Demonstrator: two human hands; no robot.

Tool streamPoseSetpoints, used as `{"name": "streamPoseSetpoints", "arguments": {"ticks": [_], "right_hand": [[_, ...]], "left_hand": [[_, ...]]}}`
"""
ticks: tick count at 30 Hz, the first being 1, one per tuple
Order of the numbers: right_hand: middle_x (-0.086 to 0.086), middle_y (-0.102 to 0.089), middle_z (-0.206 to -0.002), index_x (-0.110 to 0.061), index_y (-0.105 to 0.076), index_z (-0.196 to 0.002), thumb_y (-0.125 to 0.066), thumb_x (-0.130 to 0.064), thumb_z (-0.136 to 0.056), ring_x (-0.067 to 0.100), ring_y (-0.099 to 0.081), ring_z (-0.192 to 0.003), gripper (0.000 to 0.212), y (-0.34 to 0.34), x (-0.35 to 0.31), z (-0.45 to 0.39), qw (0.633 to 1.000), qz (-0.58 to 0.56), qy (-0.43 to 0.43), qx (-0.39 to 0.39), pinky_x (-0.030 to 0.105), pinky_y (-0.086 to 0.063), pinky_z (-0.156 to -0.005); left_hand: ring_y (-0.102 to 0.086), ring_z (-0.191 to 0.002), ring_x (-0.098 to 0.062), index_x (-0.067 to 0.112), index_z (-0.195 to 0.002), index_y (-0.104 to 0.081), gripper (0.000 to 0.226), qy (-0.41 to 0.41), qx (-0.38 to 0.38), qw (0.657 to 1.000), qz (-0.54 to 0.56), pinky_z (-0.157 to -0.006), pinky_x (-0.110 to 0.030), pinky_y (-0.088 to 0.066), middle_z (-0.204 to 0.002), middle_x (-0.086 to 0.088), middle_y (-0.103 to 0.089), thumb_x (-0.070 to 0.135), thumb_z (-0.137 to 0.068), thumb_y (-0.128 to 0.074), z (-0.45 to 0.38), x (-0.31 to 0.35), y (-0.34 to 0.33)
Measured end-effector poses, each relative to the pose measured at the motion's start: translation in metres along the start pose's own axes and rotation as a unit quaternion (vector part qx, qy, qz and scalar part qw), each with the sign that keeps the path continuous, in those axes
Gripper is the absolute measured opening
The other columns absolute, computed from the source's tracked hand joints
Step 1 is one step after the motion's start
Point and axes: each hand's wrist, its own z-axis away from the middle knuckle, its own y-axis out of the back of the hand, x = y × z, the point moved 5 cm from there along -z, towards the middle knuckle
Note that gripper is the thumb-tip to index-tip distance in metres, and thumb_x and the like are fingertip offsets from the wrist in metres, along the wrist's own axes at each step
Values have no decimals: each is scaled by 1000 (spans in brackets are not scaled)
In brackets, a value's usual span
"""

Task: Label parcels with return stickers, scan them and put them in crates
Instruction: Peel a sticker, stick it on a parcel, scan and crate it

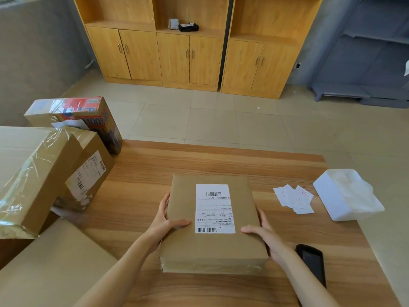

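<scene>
Left hand [164,220] and right hand [264,232] grip parcel [210,247] sides, thumbs on top; white box [332,196] holds crumpled plastic [356,191].

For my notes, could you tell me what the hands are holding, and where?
Both hands hold the brown parcel: left hand on its left edge, right hand on its right edge.

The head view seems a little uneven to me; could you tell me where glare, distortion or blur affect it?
Head view: glare streaks the clear tape on the taped box at left; the wide lens bows the cabinets and table edge; the shipping label shows its barcodes, but the small print blurs.
</scene>
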Motion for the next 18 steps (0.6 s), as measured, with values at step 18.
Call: {"name": "streamPoseSetpoints", "arguments": {"ticks": [18], "right_hand": [[-3, -37, -148, -27, -10, -153, -76, -6, -75, 18, -47, -121, 104, 4, 25, -39, 992, 110, -55, 40, 34, -40, -101]], "left_hand": [[-51, -115, -16, 22, -153, -10, 131, 60, 44, 996, -52, -72, -21, -48, -147, -1, -40, 12, -49, -89, -34, -21, 12]]}}
